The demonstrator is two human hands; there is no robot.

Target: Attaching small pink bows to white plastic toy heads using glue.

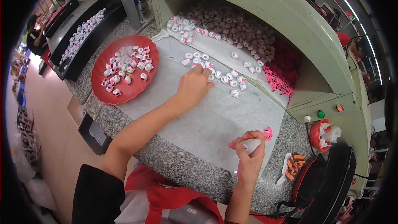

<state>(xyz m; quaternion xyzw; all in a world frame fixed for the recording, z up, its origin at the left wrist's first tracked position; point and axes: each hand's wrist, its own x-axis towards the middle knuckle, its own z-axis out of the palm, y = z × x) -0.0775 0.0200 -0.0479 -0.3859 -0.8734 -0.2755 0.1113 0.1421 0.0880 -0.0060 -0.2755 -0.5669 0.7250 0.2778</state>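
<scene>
My left hand (194, 86) reaches over the sheet-covered bench, fingertips on a loose row of small white ring-shaped pieces (230, 77) with pink marks. Its thumb stands apart from the fingers, which partly hide the pieces under them. Lower right, my right hand (251, 154) is closed around a small whitish squeeze bottle (251, 144), tilted in the fingers. Just beyond that hand lies a little cluster of bright pink pieces (268, 133). A red scalloped plate (99, 64), left of my left hand, bears many similar white pieces with dark pink openings.
Behind the sheet (182, 128), a pale green cabinet (309, 25) holds heaps of white and pink pieces. A black tray (116, 10) of white and blue pieces stands far left. To the right are a red basket (316, 136), an orange-and-black cloth (295, 165) and a black bag (311, 178).
</scene>
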